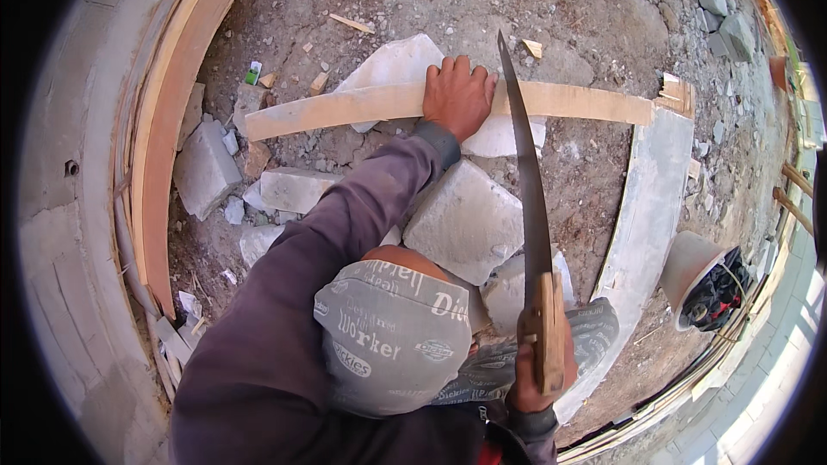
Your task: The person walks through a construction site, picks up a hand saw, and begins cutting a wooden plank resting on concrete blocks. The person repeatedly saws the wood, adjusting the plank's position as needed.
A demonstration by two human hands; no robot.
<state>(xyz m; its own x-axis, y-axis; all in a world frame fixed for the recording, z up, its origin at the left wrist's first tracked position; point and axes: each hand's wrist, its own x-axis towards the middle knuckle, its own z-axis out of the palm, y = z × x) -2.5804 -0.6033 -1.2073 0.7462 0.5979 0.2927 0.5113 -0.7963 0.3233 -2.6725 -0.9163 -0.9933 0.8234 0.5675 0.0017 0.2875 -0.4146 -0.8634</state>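
My left hand (460, 96) presses down on a narrow wooden plank (345, 105), its fingers curled over the far edge. The plank lies crosswise on pale stone blocks, with its right end by the top of a grey board (648, 198). In my right hand (522, 379) is the wooden handle of a handsaw (536, 215), held low and to the right. Its long dark blade points away from me and crosses above the plank, just right of my left hand. Whether the teeth touch the wood, I cannot tell.
Several broken concrete blocks (469, 220) lie on the rubble-strewn dirt. Long boards (164, 120) line the wall at left. A pale bucket (689, 267) with dark contents sits at right, near more stones (736, 34). Grey printed fabric (388, 336) covers my bent knees.
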